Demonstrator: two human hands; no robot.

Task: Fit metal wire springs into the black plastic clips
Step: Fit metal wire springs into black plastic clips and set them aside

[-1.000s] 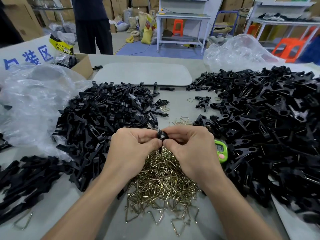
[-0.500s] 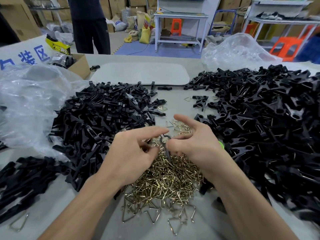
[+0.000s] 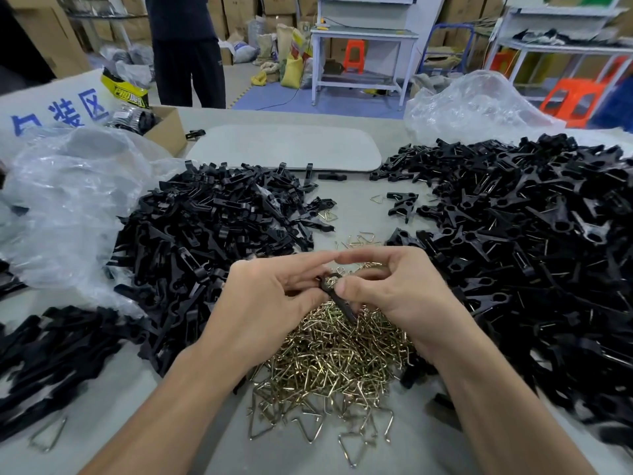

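Left hand (image 3: pixel 270 303) and right hand (image 3: pixel 394 296) are meeting just above the heap of wire springs (image 3: pixel 335 365) that is lying nearest me on the counter (image 3: pixel 352 214). Between them I am pinching one black clip (image 3: pixel 339 298): my left thumb and fingers are curling round its ring end, and my right thumb is pressing on it just below, with the other right fingers curling behind. The clip's long axis is running diagonally, with the ring end up and away to the left. Its narrow tail is pointing down toward me and to the right, the tip hanging just over the springs. Brass-coloured wire is showing at the ring, though I am not able to tell how it is sitting. Flanking my hands, the left heap of clips (image 3: pixel 212 234) and the wider right heap of clips (image 3: pixel 513 252) are lying on the counter. Farther off, a clear plastic bag (image 3: pixel 68 200) is slumping at the left, a grey mat (image 3: pixel 284 152) is lying flat, and a person in dark clothes (image 3: pixel 188 63) is standing beyond the counter.
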